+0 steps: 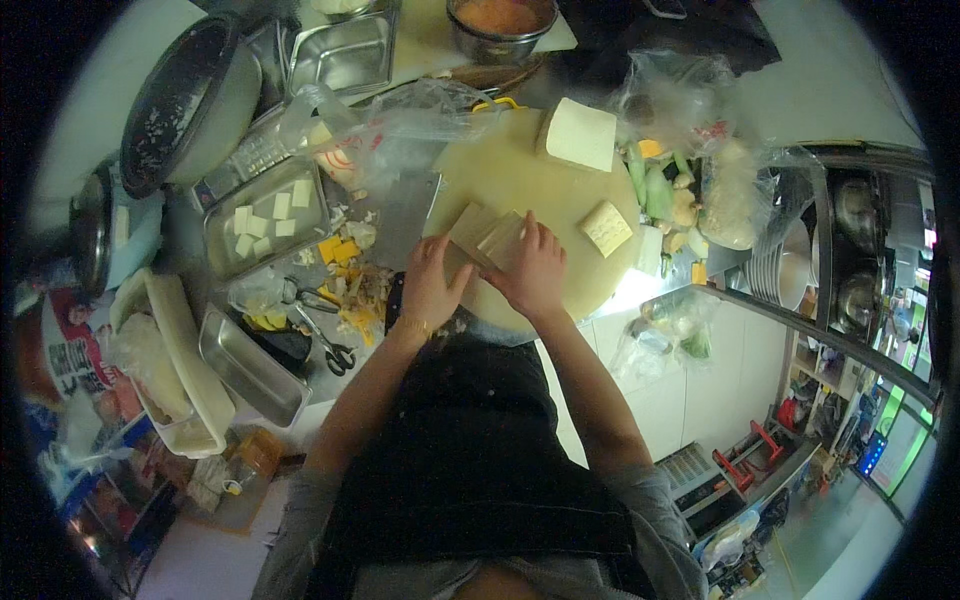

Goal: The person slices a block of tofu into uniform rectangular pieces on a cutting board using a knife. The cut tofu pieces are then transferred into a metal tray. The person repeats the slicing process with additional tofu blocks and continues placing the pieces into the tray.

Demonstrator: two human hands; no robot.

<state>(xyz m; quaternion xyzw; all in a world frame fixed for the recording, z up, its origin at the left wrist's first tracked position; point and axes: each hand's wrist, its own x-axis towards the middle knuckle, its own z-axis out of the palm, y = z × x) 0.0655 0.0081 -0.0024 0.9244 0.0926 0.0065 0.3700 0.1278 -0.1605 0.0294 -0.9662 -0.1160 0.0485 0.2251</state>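
Over the round cutting board [566, 289], both my hands are at a pale tofu block [499, 238], blurred and partly covered by fingers. My left hand [431, 289] has its fingers and thumb at the block's left and near side. My right hand [536, 270] grips its right side. A flat greyish-brown piece [466, 225] adjoins the block on the left; its kind is unclear. To the right lies a smaller tofu piece [607, 229]. A large white tofu block [581, 135] rests at the board's far edge.
Left of the board are a steel tray [259, 225] with tofu cubes, vegetable scraps [364, 289], scissors [330, 349] and an empty steel pan [255, 367]. Cut vegetables [664, 191] and plastic bags [667, 90] border the right. A bowl of orange food [502, 26] stands beyond.
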